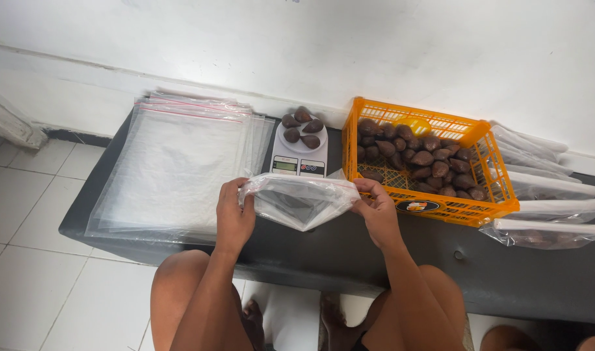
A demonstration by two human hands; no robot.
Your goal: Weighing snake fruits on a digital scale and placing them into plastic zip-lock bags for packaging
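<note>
While we sit at the dark tabletop (505,273), we hold a clear plastic bag (297,203) between our two hands, just above the tabletop's near part. Our left hand (234,214) is closed on the bag's left edge, fingers curled over the top of it, and our right hand (377,211) is closed on its right edge, pinching the rim. The bag hangs slack between them, its mouth stretched from one hand to the other and its body sagging toward us.

Just behind the bag stands a small white kitchen scale (299,153), with a few dark brown fruits (302,127) piled on its round plate. To the right of the scale, and close beside our right hand, sits an orange plastic crate (440,208) with a lattice wall, holding many more of the same brown fruits. To the left of the scale lies a flat stack of empty clear bags (174,169), near our left hand but not touching it. On the far right of the tabletop lie several filled bags (551,221), stacked one beside another; what they hold we cannot make out.

The tabletop runs along a white wall (375,45) with a raised ledge at its foot. Below and to the left the floor (31,260) is laid with pale square tiles. Our bare knees show at the bottom, against the tabletop's near edge.
</note>
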